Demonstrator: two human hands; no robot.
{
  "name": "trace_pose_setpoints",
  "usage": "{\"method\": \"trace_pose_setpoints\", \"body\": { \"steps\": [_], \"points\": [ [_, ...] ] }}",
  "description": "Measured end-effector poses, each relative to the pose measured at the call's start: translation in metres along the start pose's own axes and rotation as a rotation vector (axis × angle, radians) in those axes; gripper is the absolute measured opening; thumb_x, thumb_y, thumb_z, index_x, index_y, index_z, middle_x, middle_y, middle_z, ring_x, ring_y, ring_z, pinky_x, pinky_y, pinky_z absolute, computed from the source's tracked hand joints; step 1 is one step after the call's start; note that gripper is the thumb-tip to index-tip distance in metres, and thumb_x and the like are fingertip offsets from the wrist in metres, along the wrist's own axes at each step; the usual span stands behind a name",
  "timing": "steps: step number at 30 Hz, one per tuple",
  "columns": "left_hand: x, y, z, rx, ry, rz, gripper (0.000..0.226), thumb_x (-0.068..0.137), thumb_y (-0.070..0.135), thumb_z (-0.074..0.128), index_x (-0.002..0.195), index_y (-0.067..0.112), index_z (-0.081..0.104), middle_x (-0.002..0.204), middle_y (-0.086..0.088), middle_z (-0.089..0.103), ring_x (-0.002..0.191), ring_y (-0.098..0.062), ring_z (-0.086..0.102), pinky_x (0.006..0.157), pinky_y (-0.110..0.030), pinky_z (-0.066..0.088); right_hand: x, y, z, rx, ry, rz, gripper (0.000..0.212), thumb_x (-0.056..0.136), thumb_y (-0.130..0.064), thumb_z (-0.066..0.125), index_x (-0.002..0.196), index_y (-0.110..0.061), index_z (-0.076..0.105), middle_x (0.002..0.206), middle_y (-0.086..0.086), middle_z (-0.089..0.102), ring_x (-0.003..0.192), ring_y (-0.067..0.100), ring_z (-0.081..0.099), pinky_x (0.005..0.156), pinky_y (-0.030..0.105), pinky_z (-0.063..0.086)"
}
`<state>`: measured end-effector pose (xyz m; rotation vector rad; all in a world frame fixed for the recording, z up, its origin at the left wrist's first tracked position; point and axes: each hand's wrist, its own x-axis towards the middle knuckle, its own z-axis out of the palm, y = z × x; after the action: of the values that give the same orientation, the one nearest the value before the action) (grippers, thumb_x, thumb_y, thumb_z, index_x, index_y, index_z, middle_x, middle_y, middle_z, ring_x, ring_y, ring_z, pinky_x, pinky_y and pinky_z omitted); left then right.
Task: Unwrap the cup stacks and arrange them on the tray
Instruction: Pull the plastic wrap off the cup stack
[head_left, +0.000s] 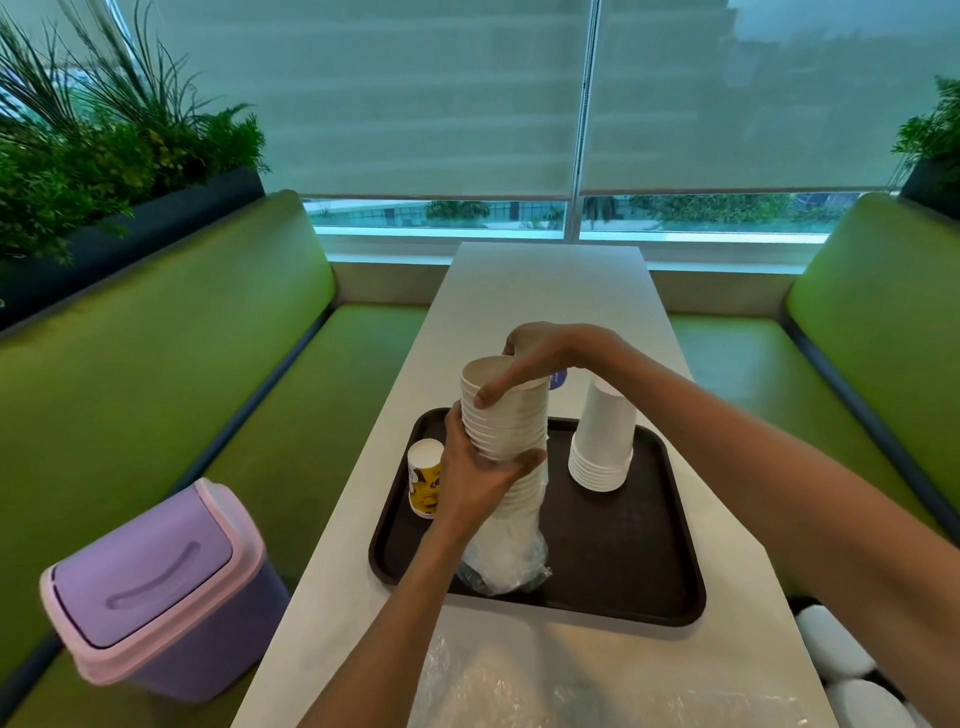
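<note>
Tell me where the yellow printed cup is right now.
In the head view, the yellow printed cup stands on the dark tray near its left edge, just left of the left hand that grips the cup stack.

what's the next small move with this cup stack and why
Probably lift the cup stack clear of the plastic wrap: the wrap is bunched round only its base, and both the left hand and right hand grip bare cups.

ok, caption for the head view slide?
Left hand and right hand grip a half-unwrapped cup stack over the tray, beside an inverted stack.
</note>
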<state>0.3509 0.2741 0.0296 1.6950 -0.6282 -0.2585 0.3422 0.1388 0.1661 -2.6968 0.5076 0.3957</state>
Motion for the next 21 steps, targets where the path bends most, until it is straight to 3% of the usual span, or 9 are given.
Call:
{"method": "trace_pose_setpoints", "body": {
  "steps": [6, 9, 11, 14, 17, 21],
  "points": [
    [0.001, -0.002, 0.000, 0.005, -0.003, 0.016, 0.096, 0.061, 0.024, 0.089, 0.137, 0.020, 0.030, 0.114, 0.015, 0.048, 0.101, -0.004, 0.050, 0.071, 0.002, 0.040, -0.002, -0.005, -0.010, 0.051, -0.020, 0.009, 0.078, 0.077, -0.057, 0.069, 0.132, -0.005, 0.052, 0.131, 0.008, 0.056, 0.109, 0.026, 0.057, 0.092, 0.036, 0.052],
    [0.002, -0.003, 0.000, 0.019, -0.003, 0.019, 0.095, 0.061, 0.023, 0.089, 0.136, 0.021, 0.031, 0.110, 0.021, 0.048, 0.097, 0.002, 0.051, 0.070, 0.003, 0.039, -0.012, -0.007, -0.020, 0.090, 0.050, -0.023, 0.074, 0.083, -0.050, 0.066, 0.141, -0.012, 0.040, 0.143, 0.008, 0.043, 0.125, 0.029, 0.047, 0.094, 0.036, 0.047],
    [0.003, -0.003, -0.002, 0.033, 0.002, 0.005, 0.097, 0.061, 0.024, 0.089, 0.137, 0.018, 0.030, 0.115, 0.015, 0.049, 0.100, -0.004, 0.050, 0.068, 0.001, 0.039, -0.024, -0.007, -0.032, 0.139, 0.097, -0.045, 0.074, 0.084, -0.047, 0.066, 0.144, -0.020, 0.033, 0.148, 0.007, 0.036, 0.128, 0.029, 0.043, 0.095, 0.037, 0.045],
    [0.003, -0.003, -0.004, 0.045, 0.001, -0.004, 0.099, 0.062, 0.026, 0.088, 0.140, 0.018, 0.028, 0.121, 0.010, 0.047, 0.105, -0.008, 0.048, 0.072, -0.002, 0.037, -0.043, 0.000, -0.050, 0.156, 0.128, -0.036, 0.072, 0.084, -0.044, 0.067, 0.143, -0.022, 0.031, 0.139, 0.005, 0.041, 0.113, 0.025, 0.048, 0.091, 0.034, 0.047],
    [0.002, -0.001, -0.006, 0.048, 0.014, -0.017, 0.100, 0.062, 0.027, 0.088, 0.141, 0.018, 0.028, 0.123, 0.009, 0.046, 0.107, -0.009, 0.047, 0.084, -0.017, 0.039, -0.057, 0.015, -0.060, 0.164, 0.102, 0.016, 0.074, 0.084, -0.040, 0.069, 0.143, -0.022, 0.028, 0.122, 0.000, 0.040, 0.107, 0.021, 0.047, 0.094, 0.036, 0.047],
    [0.001, 0.000, -0.008, 0.044, 0.019, -0.025, 0.094, 0.062, 0.025, 0.089, 0.137, 0.018, 0.032, 0.119, 0.010, 0.049, 0.104, -0.007, 0.050, 0.080, -0.013, 0.038, -0.068, 0.037, -0.060, 0.087, 0.005, 0.088, 0.073, 0.084, -0.033, 0.070, 0.143, -0.020, 0.030, 0.122, 0.004, 0.043, 0.109, 0.025, 0.049, 0.087, 0.034, 0.044]
  ]
}}
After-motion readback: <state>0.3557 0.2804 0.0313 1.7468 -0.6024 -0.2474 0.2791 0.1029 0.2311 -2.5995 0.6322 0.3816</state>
